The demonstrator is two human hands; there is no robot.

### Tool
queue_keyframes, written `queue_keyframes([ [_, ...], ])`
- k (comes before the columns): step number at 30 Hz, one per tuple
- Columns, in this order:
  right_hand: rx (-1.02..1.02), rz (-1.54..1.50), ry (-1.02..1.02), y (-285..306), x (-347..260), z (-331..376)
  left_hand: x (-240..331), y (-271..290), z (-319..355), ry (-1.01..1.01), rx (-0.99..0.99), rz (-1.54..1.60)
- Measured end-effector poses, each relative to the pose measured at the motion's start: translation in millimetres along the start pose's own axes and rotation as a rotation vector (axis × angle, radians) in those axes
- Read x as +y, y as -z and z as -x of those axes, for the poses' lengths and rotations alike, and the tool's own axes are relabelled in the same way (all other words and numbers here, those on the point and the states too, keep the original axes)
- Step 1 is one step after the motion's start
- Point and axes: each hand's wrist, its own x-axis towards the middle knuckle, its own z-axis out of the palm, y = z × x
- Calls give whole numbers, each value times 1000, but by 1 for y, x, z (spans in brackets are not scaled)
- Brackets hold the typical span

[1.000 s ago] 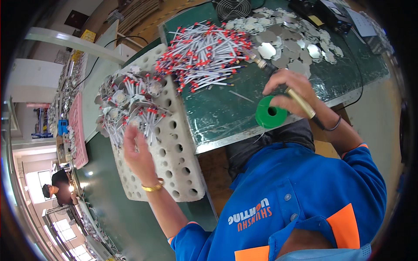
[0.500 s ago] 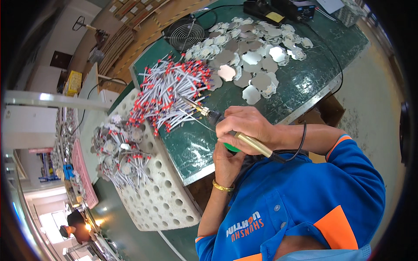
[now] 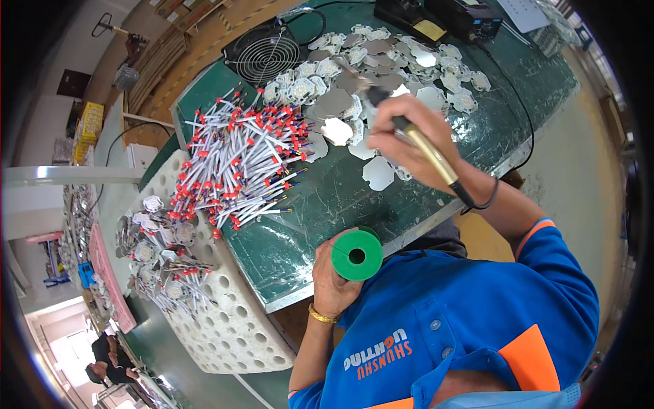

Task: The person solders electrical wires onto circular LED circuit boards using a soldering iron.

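Note:
My left hand (image 3: pixel 332 285), at the table's near edge, is closed around a green spool of solder wire (image 3: pixel 368 267), its flat round end facing up. Farther right, my right hand (image 3: pixel 417 133) grips a soldering iron (image 3: pixel 434 157) by its gold-coloured handle. The iron's blurred tip points up and left, over a heap of thin metal plates (image 3: pixel 379 174), several of them small circuit boards with pale round centres (image 3: pixel 302 88). To the left lies a big pile of white cables (image 3: pixel 248 153) with red ends.
A black fan (image 3: pixel 269 58) stands at the back of the green table (image 3: pixel 306 198). Back right are a black soldering station (image 3: pixel 470 22) and an iron stand with yellow sponge (image 3: pixel 429 30). A white perforated board (image 3: pixel 235 334) borders the left, wired plates (image 3: pixel 160 255) beside it. Someone in dark clothes (image 3: pixel 112 358) is farther off.
My hands have moved apart. The right hand has carried the soldering iron up and back over the metal plates, while the left has drawn slightly nearer, bringing the spool into full view.

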Motion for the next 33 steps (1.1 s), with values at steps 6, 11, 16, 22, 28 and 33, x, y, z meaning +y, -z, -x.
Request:
queue_keyframes([
  [6, -396, 470, 69, 42, 19, 28, -6, 2, 0, -48, 20, -31],
  [11, -406, 537, 150, 35, 24, 42, -5, -4, 6, -24, 77, 54],
  [16, -404, 620, 157, 23, 20, 45, -11, -1, 2, -175, 64, -18],
  [22, -347, 627, 54, 13, 17, 48, -11, 5, 8, -204, 61, 34],
  [28, -266, 566, 42, 8, 12, 57, -9, 13, 10, -175, 78, 108],
  [33, -179, 422, -6, 3, 7, 59, -11, 26, 0, -153, 72, 40],
])
